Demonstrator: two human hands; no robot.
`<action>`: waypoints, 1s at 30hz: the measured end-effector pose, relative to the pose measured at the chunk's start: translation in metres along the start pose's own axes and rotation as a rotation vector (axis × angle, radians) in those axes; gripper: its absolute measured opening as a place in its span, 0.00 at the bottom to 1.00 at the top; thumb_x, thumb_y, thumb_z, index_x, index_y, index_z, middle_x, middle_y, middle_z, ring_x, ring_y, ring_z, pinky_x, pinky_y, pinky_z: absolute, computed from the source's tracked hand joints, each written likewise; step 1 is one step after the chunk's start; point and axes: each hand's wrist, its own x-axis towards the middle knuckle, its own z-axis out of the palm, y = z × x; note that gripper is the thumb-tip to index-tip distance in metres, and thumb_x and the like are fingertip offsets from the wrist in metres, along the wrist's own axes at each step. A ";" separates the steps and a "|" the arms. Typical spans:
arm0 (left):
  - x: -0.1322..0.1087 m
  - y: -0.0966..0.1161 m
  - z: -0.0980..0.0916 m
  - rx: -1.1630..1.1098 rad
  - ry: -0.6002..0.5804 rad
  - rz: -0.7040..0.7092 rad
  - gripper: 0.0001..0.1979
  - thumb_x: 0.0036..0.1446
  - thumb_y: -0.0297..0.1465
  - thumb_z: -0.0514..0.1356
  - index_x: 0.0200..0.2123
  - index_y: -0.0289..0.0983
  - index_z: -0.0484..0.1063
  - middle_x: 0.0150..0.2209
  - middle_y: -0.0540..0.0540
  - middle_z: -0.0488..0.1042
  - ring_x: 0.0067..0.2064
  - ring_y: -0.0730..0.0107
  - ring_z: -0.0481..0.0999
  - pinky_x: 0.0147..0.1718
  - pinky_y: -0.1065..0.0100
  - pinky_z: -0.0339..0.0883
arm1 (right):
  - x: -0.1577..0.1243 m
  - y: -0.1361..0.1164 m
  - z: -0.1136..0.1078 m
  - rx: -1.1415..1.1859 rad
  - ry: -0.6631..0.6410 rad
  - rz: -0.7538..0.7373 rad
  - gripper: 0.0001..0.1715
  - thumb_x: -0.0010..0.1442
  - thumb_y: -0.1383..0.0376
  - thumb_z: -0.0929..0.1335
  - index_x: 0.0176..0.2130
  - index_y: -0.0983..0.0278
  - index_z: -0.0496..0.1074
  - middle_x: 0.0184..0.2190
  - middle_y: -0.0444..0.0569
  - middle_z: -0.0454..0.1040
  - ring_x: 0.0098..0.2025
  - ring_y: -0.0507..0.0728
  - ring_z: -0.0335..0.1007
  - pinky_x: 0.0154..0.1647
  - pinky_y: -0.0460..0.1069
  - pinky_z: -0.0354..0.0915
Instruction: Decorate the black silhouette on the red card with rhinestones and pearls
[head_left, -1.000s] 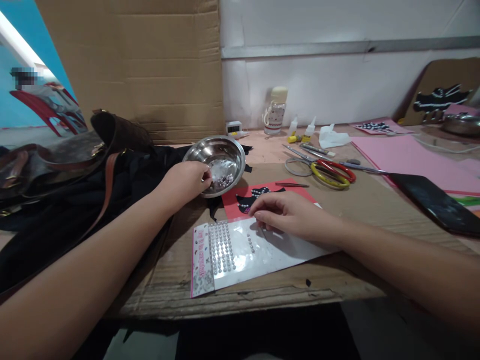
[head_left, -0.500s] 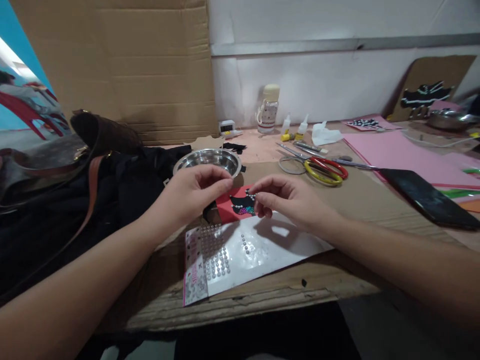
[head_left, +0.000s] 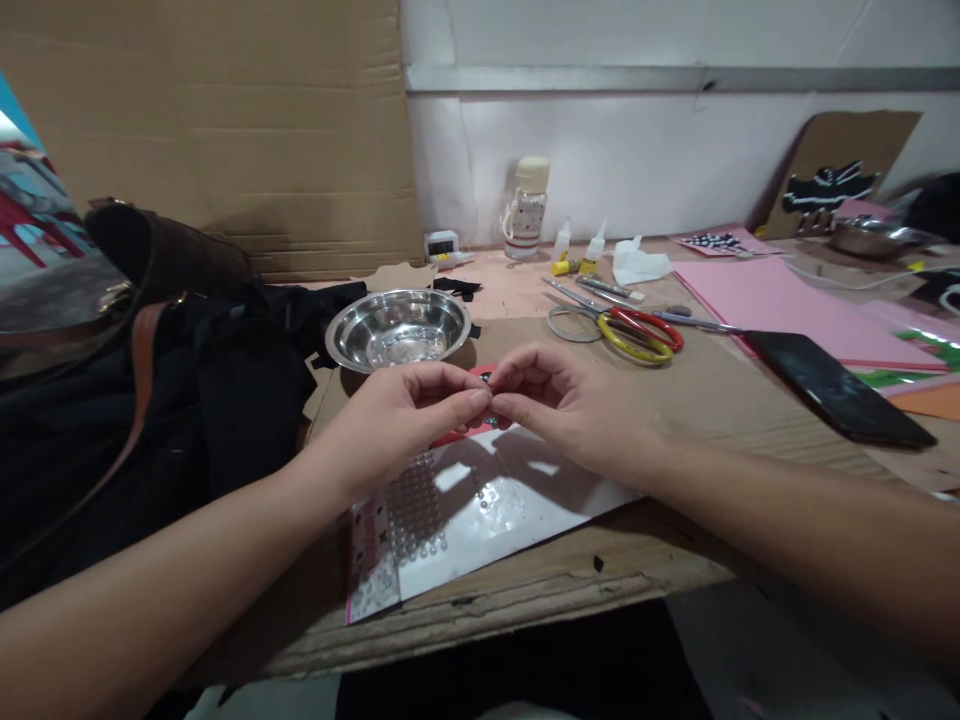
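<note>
Wooden surface (head_left: 660, 540) bore pearl-sticker sheet (head_left: 469, 555) below hands, long axis slanting left to right. Red card (head_left: 457, 436), mostly hidden, lay just beyond fingertips, neither hand clearly nearer. Left hand (head_left: 394, 418), right hand (head_left: 574, 405): thumbs and forefingers nearly closed, tips meeting; anything pinched, couldn't tell.

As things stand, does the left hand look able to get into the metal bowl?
Probably yes: the metal bowl stands open just beyond the left hand, with nothing visible across its mouth. The left fingertips are close to the right hand, though; whether they pinch anything, I cannot tell.
</note>
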 end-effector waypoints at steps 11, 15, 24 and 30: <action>0.000 -0.001 -0.001 -0.020 -0.006 -0.020 0.12 0.54 0.39 0.70 0.39 0.39 0.83 0.37 0.47 0.85 0.38 0.65 0.82 0.38 0.67 0.75 | 0.000 -0.005 0.001 -0.071 0.041 -0.025 0.04 0.62 0.67 0.72 0.37 0.63 0.72 0.33 0.43 0.77 0.34 0.50 0.75 0.37 0.46 0.73; -0.001 0.002 0.000 0.018 0.001 -0.002 0.10 0.53 0.39 0.70 0.36 0.40 0.83 0.35 0.48 0.85 0.36 0.66 0.82 0.36 0.69 0.74 | -0.001 -0.004 0.000 -0.089 0.033 -0.040 0.05 0.62 0.65 0.73 0.38 0.63 0.72 0.33 0.44 0.77 0.34 0.50 0.75 0.37 0.47 0.72; 0.000 0.003 0.000 0.058 -0.036 0.026 0.09 0.53 0.39 0.68 0.33 0.39 0.80 0.31 0.49 0.83 0.31 0.71 0.78 0.29 0.72 0.69 | -0.003 -0.004 0.001 -0.013 -0.016 -0.013 0.06 0.62 0.67 0.73 0.38 0.62 0.71 0.33 0.42 0.76 0.34 0.49 0.75 0.38 0.47 0.72; 0.001 0.006 0.001 0.040 -0.064 0.037 0.08 0.52 0.37 0.67 0.30 0.39 0.77 0.30 0.49 0.82 0.32 0.69 0.80 0.31 0.71 0.72 | -0.003 -0.004 0.001 -0.013 -0.029 -0.003 0.05 0.62 0.67 0.72 0.39 0.63 0.71 0.34 0.43 0.77 0.34 0.49 0.76 0.38 0.47 0.73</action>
